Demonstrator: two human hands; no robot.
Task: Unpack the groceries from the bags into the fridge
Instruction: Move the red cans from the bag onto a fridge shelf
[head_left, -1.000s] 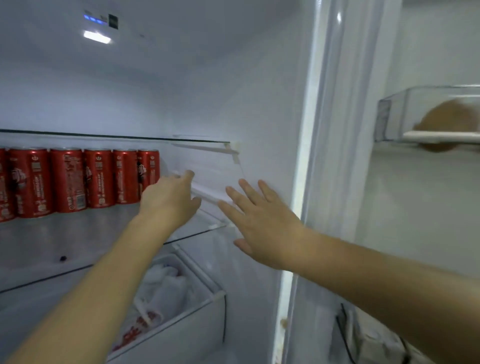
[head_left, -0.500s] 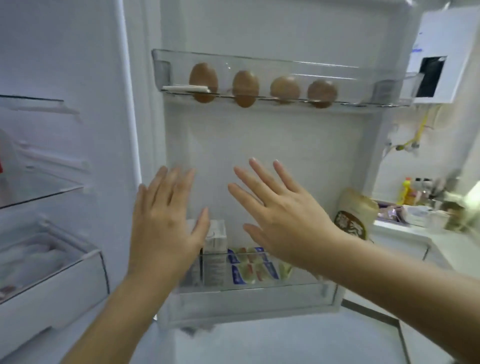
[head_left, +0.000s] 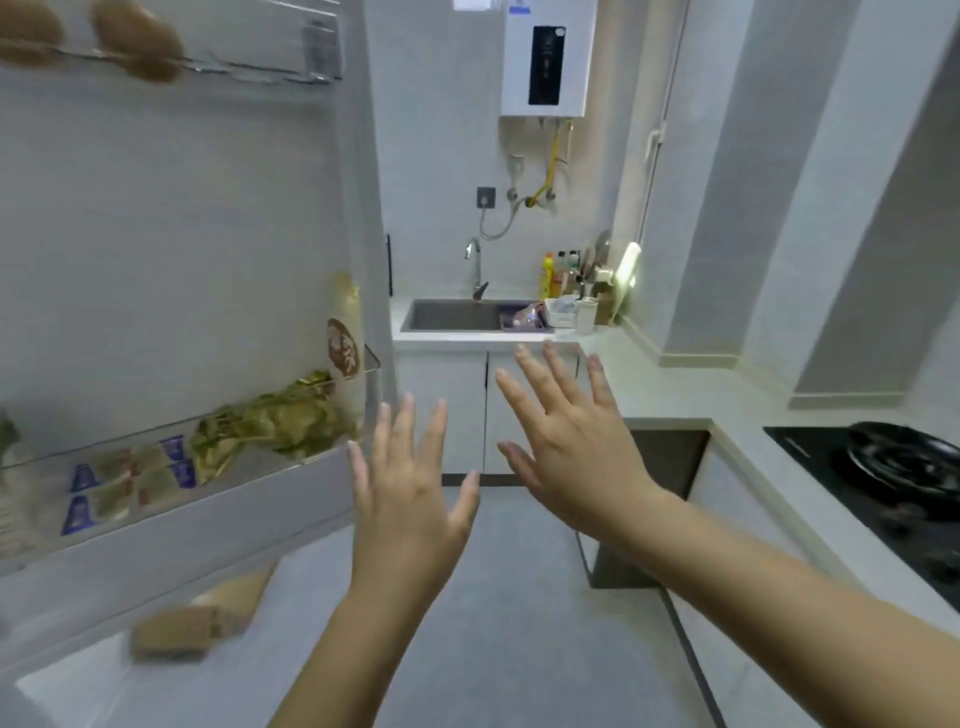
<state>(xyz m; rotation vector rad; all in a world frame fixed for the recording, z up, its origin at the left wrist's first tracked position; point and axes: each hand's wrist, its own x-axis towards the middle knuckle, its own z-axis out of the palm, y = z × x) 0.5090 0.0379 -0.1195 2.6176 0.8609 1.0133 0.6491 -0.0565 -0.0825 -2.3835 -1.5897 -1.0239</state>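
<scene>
Premises: a small domestic kitchen. Evidence: steel sink (head_left: 452, 316) with tap (head_left: 475, 267) set in a white counter (head_left: 649, 384), bottles (head_left: 558, 273) beside it, wall-mounted water heater (head_left: 545, 57) above, black hob (head_left: 826, 467) on the right run, white cabinets (head_left: 447, 410) below, open fridge door (head_left: 182, 234) stocked with food at left.

Both hands empty, fingers spread: left hand (head_left: 410, 499), right hand (head_left: 576, 441) raised beside open fridge door (head_left: 171, 234). Door shelf (head_left: 218, 499) held greens (head_left: 280, 421); sink (head_left: 452, 316) behind.
</scene>
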